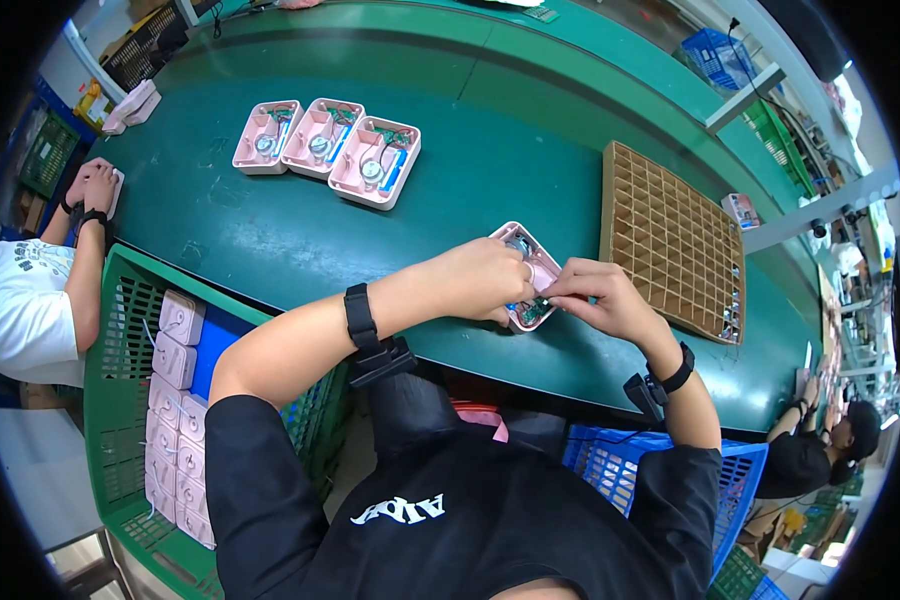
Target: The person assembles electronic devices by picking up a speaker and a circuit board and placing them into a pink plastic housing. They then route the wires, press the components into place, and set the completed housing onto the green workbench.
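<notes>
Close to the table's front edge, a small open pink plastic housing lies between my two hands. Inside it a green circuit board and a bit of blue are partly visible. My left hand is curled over the housing's left side, its fingers closed on it. From the right, my right hand pinches with thumb and forefinger over the circuit board; what sits between those fingertips is too small to make out.
Three similar open housings stand farther left on the green table. A brown divided tray lies right. A green crate holding pink units is lower left, a blue crate lower right. Co-workers sit at both sides.
</notes>
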### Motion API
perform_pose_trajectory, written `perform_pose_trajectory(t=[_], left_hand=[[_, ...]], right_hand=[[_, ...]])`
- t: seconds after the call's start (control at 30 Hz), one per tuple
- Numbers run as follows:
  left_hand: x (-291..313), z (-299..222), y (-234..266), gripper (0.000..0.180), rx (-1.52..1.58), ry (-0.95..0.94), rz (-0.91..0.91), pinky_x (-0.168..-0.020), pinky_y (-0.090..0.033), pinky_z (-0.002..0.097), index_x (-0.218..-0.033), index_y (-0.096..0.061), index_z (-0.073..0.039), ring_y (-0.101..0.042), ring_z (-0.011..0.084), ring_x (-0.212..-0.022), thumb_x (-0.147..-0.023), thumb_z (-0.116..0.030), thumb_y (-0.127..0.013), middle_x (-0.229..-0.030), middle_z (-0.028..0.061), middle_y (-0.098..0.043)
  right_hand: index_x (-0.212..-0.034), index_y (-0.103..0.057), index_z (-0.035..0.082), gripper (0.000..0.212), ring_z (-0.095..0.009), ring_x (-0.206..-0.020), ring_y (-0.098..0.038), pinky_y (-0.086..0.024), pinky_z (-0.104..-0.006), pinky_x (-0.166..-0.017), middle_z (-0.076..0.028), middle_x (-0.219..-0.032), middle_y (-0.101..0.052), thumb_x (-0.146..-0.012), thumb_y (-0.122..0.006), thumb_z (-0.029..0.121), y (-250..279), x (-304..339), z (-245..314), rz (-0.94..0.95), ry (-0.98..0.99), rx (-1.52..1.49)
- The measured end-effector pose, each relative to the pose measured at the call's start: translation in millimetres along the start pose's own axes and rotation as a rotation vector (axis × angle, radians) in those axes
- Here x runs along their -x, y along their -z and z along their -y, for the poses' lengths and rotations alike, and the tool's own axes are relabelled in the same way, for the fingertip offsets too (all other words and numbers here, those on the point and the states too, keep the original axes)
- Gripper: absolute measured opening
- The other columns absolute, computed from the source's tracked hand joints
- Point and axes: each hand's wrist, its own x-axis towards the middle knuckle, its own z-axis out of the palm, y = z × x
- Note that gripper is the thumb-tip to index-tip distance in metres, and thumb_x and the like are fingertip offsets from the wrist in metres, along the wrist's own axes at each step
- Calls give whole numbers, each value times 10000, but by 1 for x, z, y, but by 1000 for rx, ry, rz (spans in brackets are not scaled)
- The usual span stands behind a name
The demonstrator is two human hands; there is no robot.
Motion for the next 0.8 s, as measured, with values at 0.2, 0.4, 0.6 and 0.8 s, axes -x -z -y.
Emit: perform_pose_trajectory(t=[0.2,0.4,0.6,0.8], left_hand=[[1,4,-2,387,78,25,16,-874,-572,439,-1054,-804,-138,-711,292,-954,-723,-318,-888,-947,68,-747],[3,2,2,288,335,62,-78,-841,-579,426,-1007,-791,-116,-713,296,-915,-783,-279,-869,-935,80,-740],[-4,-2,-4,202,351,110,-426,-780,-576,416,-954,-745,-69,-705,297,-883,-855,-229,-820,-886,91,-705],[-8,-6,-7,141,187,110,-587,-727,-565,414,-902,-689,-56,-682,296,-838,-867,-159,-778,-865,88,-653]], right_hand=[[-1058,-798,30,159,-266,-769,-686,-538,-374,-680,-109,-860,-699,-901,-779,50,0,-5,-1,16,39,16],[-1043,-794,29,147,-220,-726,-666,-524,-345,-649,-94,-882,-704,-897,-779,42,-1,-9,-4,-13,7,25],[-1018,-775,-9,89,-131,-763,-662,-519,-271,-641,-74,-962,-685,-954,-715,2,-14,-8,-6,-181,-187,-148],[-1004,-782,23,81,-113,-799,-622,-460,-254,-631,-50,-931,-699,-955,-744,74,-28,-2,-10,-319,-280,-243]])
